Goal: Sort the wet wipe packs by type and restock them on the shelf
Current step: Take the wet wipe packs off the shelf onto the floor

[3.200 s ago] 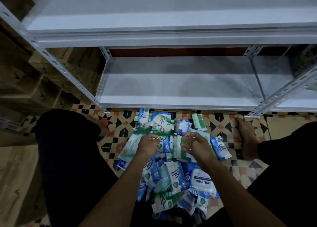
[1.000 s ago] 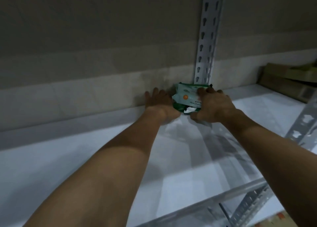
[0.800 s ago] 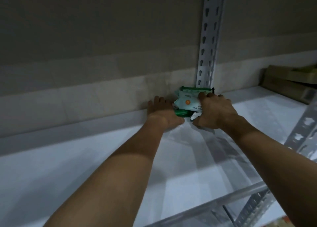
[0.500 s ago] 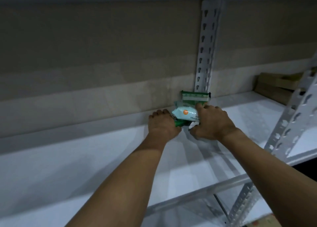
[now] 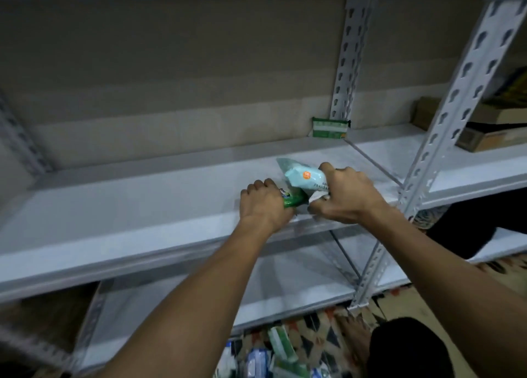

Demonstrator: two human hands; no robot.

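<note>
One green-and-white wipe pack stands upright at the back of the white shelf, against the wall beside the rear upright. My right hand grips a pale mint pack with an orange dot, tilted above the shelf's front half. My left hand curls round a dark green pack just left of it. Both hands are close together near the shelf's front edge. More packs lie in a heap on the floor below.
A perforated grey upright stands right of my hands, another at the back wall. Cardboard boxes sit on the neighbouring shelf at right. A lower shelf shows underneath. My knee is at bottom right over the patterned floor tiles.
Both hands have drawn back from the wall toward the shelf's front edge with the mint and dark green packs. The green-and-white pack stays standing at the back.
</note>
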